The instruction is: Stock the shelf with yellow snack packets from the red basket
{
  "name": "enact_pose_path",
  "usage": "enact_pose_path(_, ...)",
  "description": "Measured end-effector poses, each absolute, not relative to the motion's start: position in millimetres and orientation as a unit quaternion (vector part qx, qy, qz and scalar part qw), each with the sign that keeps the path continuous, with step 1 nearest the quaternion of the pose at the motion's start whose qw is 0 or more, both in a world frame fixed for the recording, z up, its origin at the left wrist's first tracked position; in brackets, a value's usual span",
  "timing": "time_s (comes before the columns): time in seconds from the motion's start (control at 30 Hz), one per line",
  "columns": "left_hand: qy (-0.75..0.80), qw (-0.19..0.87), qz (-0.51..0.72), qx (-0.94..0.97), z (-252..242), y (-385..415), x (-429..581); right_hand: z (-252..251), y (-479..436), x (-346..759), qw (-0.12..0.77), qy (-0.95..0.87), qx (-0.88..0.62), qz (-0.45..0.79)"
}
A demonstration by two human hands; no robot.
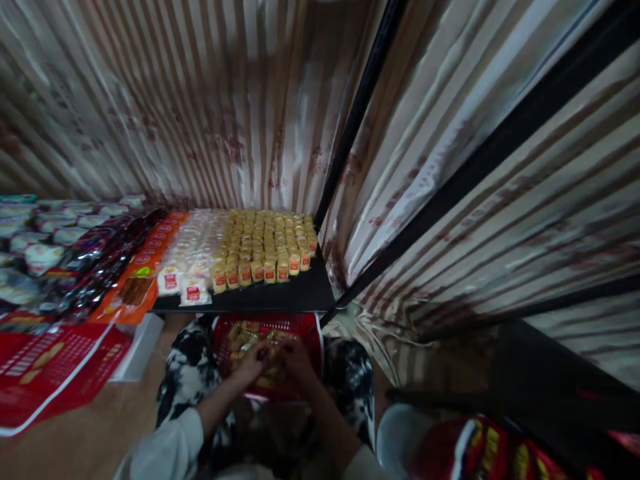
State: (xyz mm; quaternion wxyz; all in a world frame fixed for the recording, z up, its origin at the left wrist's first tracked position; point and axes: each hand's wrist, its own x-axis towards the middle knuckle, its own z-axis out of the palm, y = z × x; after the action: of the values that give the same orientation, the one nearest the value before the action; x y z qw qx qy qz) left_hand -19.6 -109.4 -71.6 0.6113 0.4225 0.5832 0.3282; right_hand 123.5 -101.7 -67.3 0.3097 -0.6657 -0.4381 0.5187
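Observation:
A red plastic basket (pixel 305 327) sits between my knees with several small yellow wrapped snack packets (pixel 247 335) in it. My left hand (pixel 254 359) is over the basket's middle with its fingers curled in. Close beside it on the right, my right hand (pixel 295 357) is also closed, its fingertips turned toward the packets. What either hand grips is too dark and blurred to make out. Just beyond the basket, rows of the same kind of yellow packets (pixel 265 247) stand on a black shelf (pixel 295 293), their red labels facing me.
White-wrapped packets (pixel 193 253), orange packs (pixel 135 287) and dark shiny packs (pixel 105 257) line the shelf leftward. Another red basket (pixel 65 373) stands at lower left. Striped curtain (pixel 225 100) and black poles (pixel 480 167) close off the back and right. Red bags (pixel 490 450) lie at lower right.

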Motion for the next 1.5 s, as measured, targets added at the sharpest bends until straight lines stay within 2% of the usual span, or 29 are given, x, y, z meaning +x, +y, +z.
enact_pose_path(0.17,0.527,0.652,0.345,0.423,-32,-112,-17,-45,-99,135,0.332,-0.415,-0.629,0.568)
enact_pose_path(0.37,0.517,0.615,0.39,0.45,-8,-110,-11,-18,-98,132,0.39,-0.309,-0.598,0.628)
enact_pose_path(0.63,0.536,0.621,0.413,0.395,6,-102,-10,-5,-100,127,0.483,-0.328,-0.559,0.589)
enact_pose_path(0.8,0.534,0.641,0.434,0.339,19,-95,-10,-11,-106,129,0.479,-0.38,-0.568,0.551)
enact_pose_path(0.97,0.513,0.669,0.45,0.292,32,-89,-5,-6,-117,131,0.43,-0.315,-0.521,0.666)
enact_pose_path(1.07,0.493,0.691,0.459,0.263,36,-86,-4,-6,-118,129,0.452,-0.267,-0.501,0.688)
enact_pose_path(1.37,0.484,0.725,0.406,0.275,26,-87,-17,5,-101,141,0.527,-0.279,-0.549,0.586)
enact_pose_path(1.5,0.486,0.751,0.378,0.237,23,-94,-14,14,-96,140,0.545,-0.31,-0.52,0.58)
